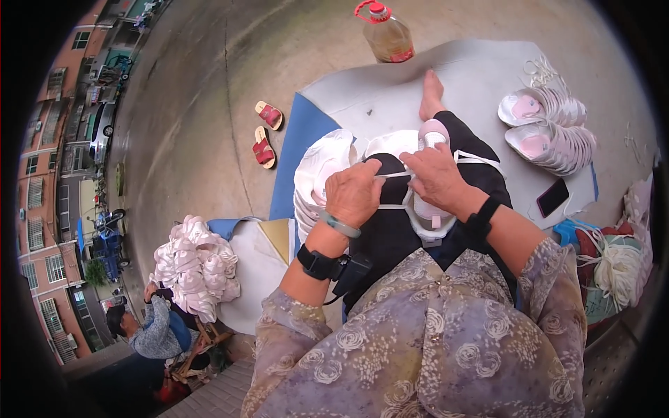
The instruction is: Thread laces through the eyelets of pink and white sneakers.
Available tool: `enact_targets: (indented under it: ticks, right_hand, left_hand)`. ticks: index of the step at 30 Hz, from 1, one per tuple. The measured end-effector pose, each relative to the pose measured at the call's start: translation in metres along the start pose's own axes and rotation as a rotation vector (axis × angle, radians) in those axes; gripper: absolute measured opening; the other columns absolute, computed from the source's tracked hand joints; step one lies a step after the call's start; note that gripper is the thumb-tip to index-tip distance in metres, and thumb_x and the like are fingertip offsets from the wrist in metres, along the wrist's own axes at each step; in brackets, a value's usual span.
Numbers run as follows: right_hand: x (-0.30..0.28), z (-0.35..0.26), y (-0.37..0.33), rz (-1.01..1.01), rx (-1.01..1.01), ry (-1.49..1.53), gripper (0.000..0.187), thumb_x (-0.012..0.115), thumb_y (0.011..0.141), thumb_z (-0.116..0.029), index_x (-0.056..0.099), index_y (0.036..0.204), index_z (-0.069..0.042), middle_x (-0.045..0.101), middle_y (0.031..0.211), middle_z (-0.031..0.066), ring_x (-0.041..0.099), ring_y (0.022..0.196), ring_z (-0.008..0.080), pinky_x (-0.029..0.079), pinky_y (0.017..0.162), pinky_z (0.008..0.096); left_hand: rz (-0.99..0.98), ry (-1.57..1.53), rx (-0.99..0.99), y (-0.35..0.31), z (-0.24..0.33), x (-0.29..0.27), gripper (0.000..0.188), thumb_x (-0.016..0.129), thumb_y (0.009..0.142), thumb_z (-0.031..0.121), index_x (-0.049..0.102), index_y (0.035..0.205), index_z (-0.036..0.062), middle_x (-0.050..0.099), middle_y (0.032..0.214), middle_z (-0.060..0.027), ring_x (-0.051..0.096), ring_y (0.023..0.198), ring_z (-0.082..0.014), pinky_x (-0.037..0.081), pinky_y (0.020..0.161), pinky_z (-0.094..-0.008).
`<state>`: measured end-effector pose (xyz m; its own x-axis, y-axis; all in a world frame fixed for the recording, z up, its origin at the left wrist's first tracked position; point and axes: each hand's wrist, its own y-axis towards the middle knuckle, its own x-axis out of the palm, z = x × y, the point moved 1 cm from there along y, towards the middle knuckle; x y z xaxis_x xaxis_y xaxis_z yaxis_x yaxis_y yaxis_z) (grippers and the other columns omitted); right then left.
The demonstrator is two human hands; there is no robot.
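Over my lap, my left hand (354,195) is closed on a white shoelace (395,175), its fingers pinched together. The lace runs across to my right hand (439,175), which also pinches it. Beneath my right hand, between my legs, lies a white and pink shoe upper (433,129), partly hidden by that hand. A second stretch of lace crosses lower down, from the left hand toward the shoe upper. Beside my left hand a stack of white shoe uppers (306,188) leans against my leg. More lace trails over my right thigh.
Nested shoe uppers (557,150) and a dark phone (552,198) lie on the mat (481,66) at right. White laces (620,268) hang from a bag at far right. Beyond stand a bottle (388,38) and red slippers (264,150). At left, a person (157,331) sits by heaped uppers (196,268).
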<state>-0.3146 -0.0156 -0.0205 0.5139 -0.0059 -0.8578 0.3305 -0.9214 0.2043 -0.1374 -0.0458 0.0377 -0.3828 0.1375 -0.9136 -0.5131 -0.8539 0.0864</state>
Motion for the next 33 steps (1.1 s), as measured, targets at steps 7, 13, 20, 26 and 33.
enact_targets:
  ticks: [7, 13, 20, 26, 33]
  right_hand:
    - [-0.047, 0.003, 0.034, 0.501, 0.279, 0.702, 0.012, 0.057, 0.08, -0.01, 0.06, 0.089, -0.004, 0.056, 0.063, 0.007, 0.054, 0.059, 0.0153, 0.044, 0.063, 0.0292]
    - [-0.114, 0.021, 0.017, 0.763, 0.382, 1.106, 0.017, 0.047, 0.088, -0.01, 0.057, 0.099, 0.0, 0.055, 0.078, 0.0011, 0.052, 0.064, 0.0068, 0.044, 0.061, 0.0196]
    - [-0.137, 0.051, -0.023, 0.905, 0.368, 1.256, 0.022, 0.043, 0.09, -0.008, 0.053, 0.106, 0.004, 0.052, 0.077, 0.0022, 0.046, 0.057, 0.0074, 0.045, 0.058, 0.0222]
    - [-0.142, 0.046, -0.046, 0.931, 0.42, 1.254, 0.023, 0.042, 0.089, -0.006, 0.054, 0.106, 0.002, 0.042, 0.064, -0.002, 0.035, 0.053, 0.0046, 0.034, 0.051, 0.0206]
    - [-0.132, 0.064, -0.065, 0.899, 0.537, 1.232, 0.023, 0.041, 0.089, -0.009, 0.055, 0.105, 0.001, 0.042, 0.065, -0.0021, 0.036, 0.052, 0.0046, 0.034, 0.05, 0.0198]
  left_hand:
    - [0.087, -0.347, 0.101, -0.001, -0.008, -0.02, 0.013, 0.063, 0.073, 0.008, 0.06, 0.085, 0.0044, 0.06, 0.07, -0.0118, 0.058, 0.061, -0.0284, 0.045, 0.055, -0.0329]
    - [0.111, -0.446, 0.077, -0.003, -0.016, 0.001, 0.006, 0.06, 0.079, 0.004, 0.062, 0.084, 0.0011, 0.06, 0.067, -0.009, 0.056, 0.056, -0.0173, 0.044, 0.054, -0.0256]
    - [0.037, -0.309, 0.046, 0.002, -0.021, 0.029, 0.008, 0.06, 0.08, 0.01, 0.062, 0.084, 0.0034, 0.056, 0.06, -0.011, 0.055, 0.052, -0.0217, 0.043, 0.051, -0.0282]
    - [-0.068, -0.088, -0.039, 0.007, -0.02, 0.049, 0.015, 0.06, 0.079, 0.021, 0.061, 0.075, 0.0061, 0.056, 0.06, -0.0121, 0.056, 0.054, -0.0294, 0.042, 0.051, -0.0358]
    - [-0.032, -0.189, -0.063, 0.02, -0.003, 0.062, 0.019, 0.056, 0.078, 0.023, 0.061, 0.069, 0.0073, 0.057, 0.063, -0.0156, 0.058, 0.063, -0.033, 0.045, 0.058, -0.0412]
